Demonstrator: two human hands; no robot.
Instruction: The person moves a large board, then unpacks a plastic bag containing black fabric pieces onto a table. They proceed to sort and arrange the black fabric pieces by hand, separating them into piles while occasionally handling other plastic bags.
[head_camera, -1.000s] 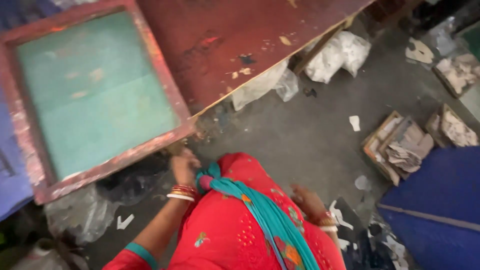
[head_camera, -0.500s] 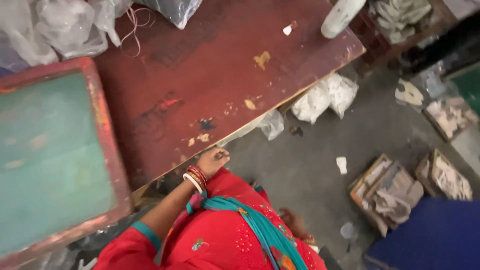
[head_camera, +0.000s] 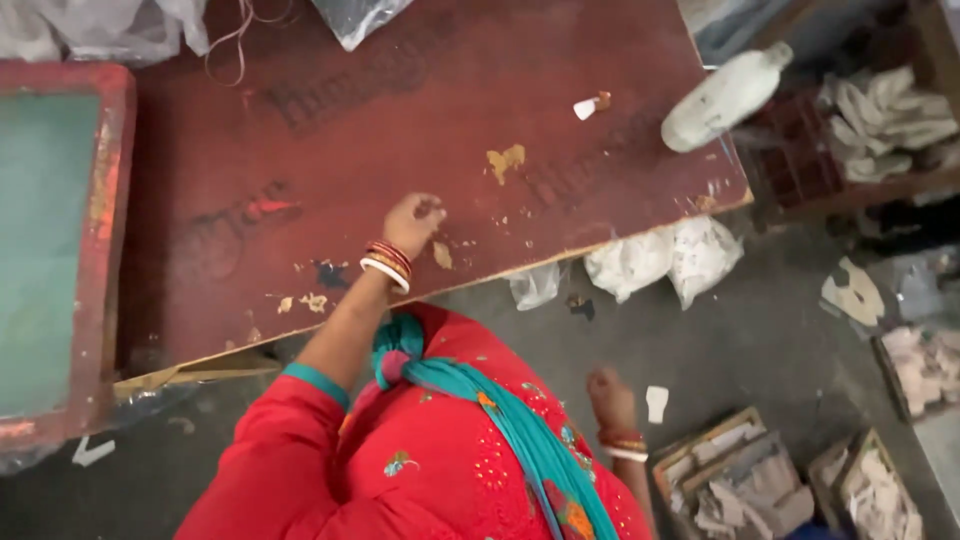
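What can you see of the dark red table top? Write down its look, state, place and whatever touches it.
The table top is a flat board, dark red, worn and stained, with faint darker marks, yellowish flakes and a blue smudge. Its near edge shows pale wood. The left hand rests on it near that edge. A framed green screen lies at one end, a white bottle at the far corner, clear plastic bags along the far side.

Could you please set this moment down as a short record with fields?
surface: dark red worktable, stained, with paint flecks
left hand: resting on the table near its front edge, fingers curled, bangles at the wrist
right hand: hanging low beside the body, above the floor, holding nothing visible
frame: red-edged green screen frame at the table's left end
bottle: white bottle lying at the table's right edge
below: crumpled white bags under the table edge
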